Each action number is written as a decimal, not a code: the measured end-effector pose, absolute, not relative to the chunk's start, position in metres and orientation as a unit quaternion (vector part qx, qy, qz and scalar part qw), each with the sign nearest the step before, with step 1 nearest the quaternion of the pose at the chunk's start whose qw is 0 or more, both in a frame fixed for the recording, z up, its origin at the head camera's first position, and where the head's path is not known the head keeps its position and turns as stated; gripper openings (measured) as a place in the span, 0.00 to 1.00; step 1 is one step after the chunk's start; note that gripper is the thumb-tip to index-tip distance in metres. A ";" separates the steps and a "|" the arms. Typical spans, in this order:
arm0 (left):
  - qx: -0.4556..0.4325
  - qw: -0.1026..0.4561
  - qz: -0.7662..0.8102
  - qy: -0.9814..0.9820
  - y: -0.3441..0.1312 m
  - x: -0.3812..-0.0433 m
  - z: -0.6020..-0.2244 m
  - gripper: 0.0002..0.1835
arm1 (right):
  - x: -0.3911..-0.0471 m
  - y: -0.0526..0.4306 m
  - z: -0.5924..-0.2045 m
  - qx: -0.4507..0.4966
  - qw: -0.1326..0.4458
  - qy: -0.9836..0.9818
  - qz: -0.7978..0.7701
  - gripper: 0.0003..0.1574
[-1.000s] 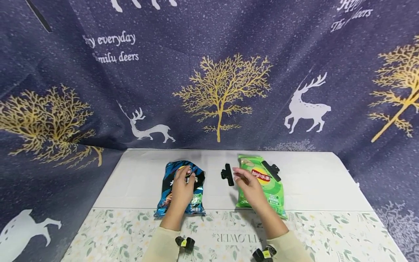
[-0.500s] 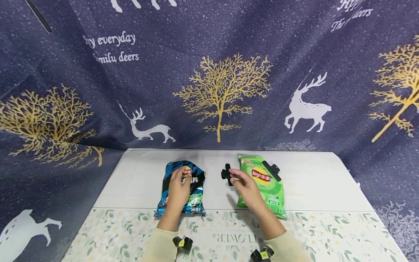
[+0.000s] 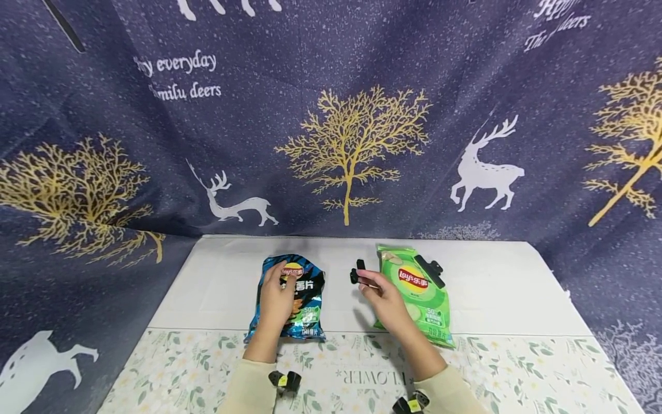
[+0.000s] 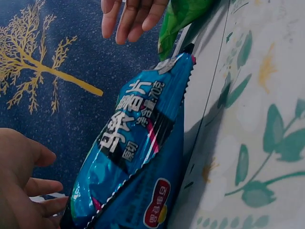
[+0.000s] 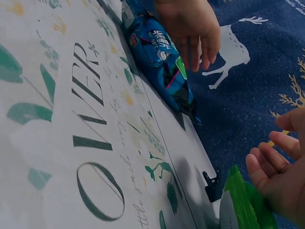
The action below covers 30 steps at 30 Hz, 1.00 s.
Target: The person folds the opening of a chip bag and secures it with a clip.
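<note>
A blue and black bag of potato chips (image 3: pixel 312 299) lies on the left part of the table. Over it hovers my left hand (image 3: pixel 276 300), fingers loosely spread and apart from the bag's surface in the left wrist view. Between the two bags a black bag clip (image 3: pixel 360 265) lies on the white cloth. My right hand (image 3: pixel 389 303) reaches over it with relaxed fingers that partly hide it from the head; the right wrist view shows the clip (image 5: pixel 212 185) below the hand, ungripped. Partly under the right forearm is a green bag of Lay's chips (image 3: pixel 431 298).
A second black clip (image 3: pixel 430 271) sits at the upper right edge of the green bag. The table's front half has a floral cloth (image 3: pixel 357 359), its back half a white one (image 3: pixel 491 287). A dark blue curtain (image 3: pixel 320 52) with deer and trees hangs behind.
My right hand has moved slightly left, from the green bag's edge to over the middle clip. My left hand has drifted left across the blue bag, uncovering more of its print.
</note>
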State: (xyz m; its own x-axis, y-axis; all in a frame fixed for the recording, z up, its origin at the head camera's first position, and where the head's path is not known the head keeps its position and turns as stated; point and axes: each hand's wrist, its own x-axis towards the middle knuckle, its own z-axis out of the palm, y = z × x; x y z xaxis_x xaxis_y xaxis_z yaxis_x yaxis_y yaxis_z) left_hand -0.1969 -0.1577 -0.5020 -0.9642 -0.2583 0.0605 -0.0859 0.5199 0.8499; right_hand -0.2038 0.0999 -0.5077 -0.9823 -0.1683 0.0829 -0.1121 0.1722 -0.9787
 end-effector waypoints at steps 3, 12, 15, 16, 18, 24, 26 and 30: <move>0.108 0.089 -0.475 -0.869 -0.161 -0.197 -0.502 0.29 | -0.204 0.098 -0.508 -0.095 0.025 0.765 -0.637 0.22; 0.116 0.093 -0.465 -0.873 -0.168 -0.198 -0.503 0.30 | -0.202 0.089 -0.508 -0.102 0.028 0.767 -0.633 0.23; 0.120 0.096 -0.462 -0.873 -0.170 -0.197 -0.502 0.30 | -0.200 0.086 -0.507 -0.106 0.028 0.762 -0.638 0.23; 0.122 0.095 -0.460 -0.874 -0.171 -0.197 -0.502 0.30 | -0.200 0.085 -0.507 -0.107 0.027 0.761 -0.639 0.23; 0.123 0.094 -0.458 -0.875 -0.174 -0.197 -0.502 0.30 | -0.200 0.083 -0.507 -0.109 0.024 0.761 -0.638 0.23; 0.135 0.107 -0.447 -0.878 -0.183 -0.198 -0.501 0.30 | -0.200 0.081 -0.510 -0.114 0.027 0.769 -0.628 0.24; 0.138 0.109 -0.445 -0.878 -0.185 -0.199 -0.502 0.30 | -0.200 0.081 -0.511 -0.114 0.029 0.769 -0.628 0.24; 0.143 0.110 -0.441 -0.879 -0.188 -0.200 -0.502 0.30 | -0.200 0.080 -0.512 -0.113 0.031 0.770 -0.628 0.23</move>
State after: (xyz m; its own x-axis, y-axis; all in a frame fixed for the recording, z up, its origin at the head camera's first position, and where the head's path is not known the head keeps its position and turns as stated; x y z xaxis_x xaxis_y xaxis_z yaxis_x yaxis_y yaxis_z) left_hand -0.1998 -0.1879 -0.5018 -0.9351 -0.3481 0.0673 -0.1545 0.5711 0.8062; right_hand -0.1997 0.0804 -0.5121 -0.9725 -0.2130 0.0942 -0.1351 0.1864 -0.9731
